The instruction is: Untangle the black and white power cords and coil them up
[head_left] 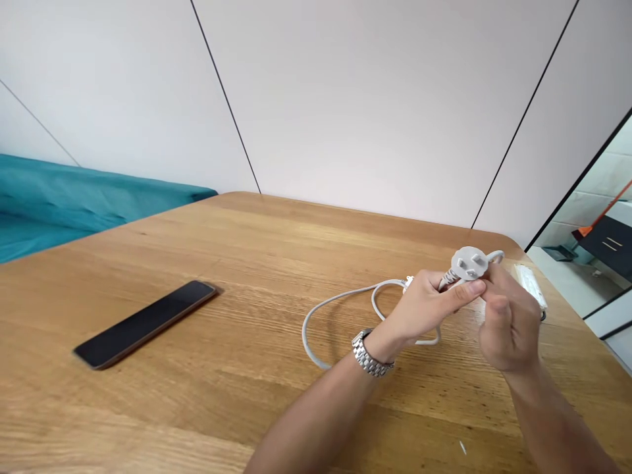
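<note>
Together, left hand (pixel 424 306) and right hand (pixel 508 326) grip the white plug (pixel 469 263) above the table (pixel 237 395).

Bare table (pixel 276 250) lies open between phone (pixel 145 324) and looped cable (pixel 320 309); a white power strip (pixel 530 284) crowds the right edge.

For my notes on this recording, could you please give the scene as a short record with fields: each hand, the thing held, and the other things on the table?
left hand: closed around the neck of the white plug, prongs facing up; metal watch on the wrist
right hand: fingers at the plug's side; grip blurred, unclear
cable: white, runs from the plug in loops on the table
phone: dark, lying flat, left of the hands, untouched
white block: behind the right hand, partly hidden
table: wooden
</note>
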`<act>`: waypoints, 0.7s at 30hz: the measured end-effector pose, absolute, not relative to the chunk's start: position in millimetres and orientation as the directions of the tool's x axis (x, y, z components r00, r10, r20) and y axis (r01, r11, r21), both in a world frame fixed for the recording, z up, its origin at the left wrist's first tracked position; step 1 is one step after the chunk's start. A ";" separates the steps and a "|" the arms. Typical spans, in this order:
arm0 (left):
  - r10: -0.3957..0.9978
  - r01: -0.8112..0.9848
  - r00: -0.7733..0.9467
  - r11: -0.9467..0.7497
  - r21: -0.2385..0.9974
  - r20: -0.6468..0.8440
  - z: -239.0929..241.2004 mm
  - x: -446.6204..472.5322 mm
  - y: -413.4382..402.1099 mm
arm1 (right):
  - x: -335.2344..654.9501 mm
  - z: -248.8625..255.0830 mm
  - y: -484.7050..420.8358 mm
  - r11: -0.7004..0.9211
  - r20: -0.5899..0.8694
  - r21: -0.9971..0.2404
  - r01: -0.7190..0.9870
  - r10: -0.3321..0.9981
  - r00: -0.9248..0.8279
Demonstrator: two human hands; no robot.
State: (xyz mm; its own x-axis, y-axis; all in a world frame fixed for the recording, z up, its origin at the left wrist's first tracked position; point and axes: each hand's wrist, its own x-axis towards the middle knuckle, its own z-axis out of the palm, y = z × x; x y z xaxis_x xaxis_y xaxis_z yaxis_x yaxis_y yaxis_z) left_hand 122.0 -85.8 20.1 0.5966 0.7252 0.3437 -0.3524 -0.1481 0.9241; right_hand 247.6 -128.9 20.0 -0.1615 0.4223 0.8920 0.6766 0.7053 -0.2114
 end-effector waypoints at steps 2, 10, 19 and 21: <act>0.757 -0.420 0.566 -0.078 0.904 0.328 25.1 122.6 -89.6 | 242.0 14.5 -131.2 0.672 0.933 -0.176 0.719 0.347 -0.096; 0.976 -0.773 0.186 0.072 0.630 0.116 66.6 68.5 -80.1 | 236.8 -27.7 -126.8 0.865 0.950 -0.285 0.414 0.313 0.000; 0.952 -0.898 -0.216 -0.281 0.339 0.219 81.9 16.9 -83.5 | 201.7 -51.0 -102.7 0.316 0.143 -0.929 0.193 0.786 -0.602; 0.945 -0.924 -0.261 -0.304 0.231 0.199 86.6 6.2 -86.4 | 201.9 -56.1 -101.7 0.318 -0.029 -0.861 0.396 0.748 -0.663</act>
State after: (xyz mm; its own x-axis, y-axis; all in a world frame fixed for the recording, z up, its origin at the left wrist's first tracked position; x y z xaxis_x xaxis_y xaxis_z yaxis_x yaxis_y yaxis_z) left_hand 6.2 -86.4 86.6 -0.2609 0.9446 0.1989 -0.9244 -0.3039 0.2307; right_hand 201.9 -101.7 -56.1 -0.6633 0.7478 -0.0291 0.3964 0.3181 -0.8612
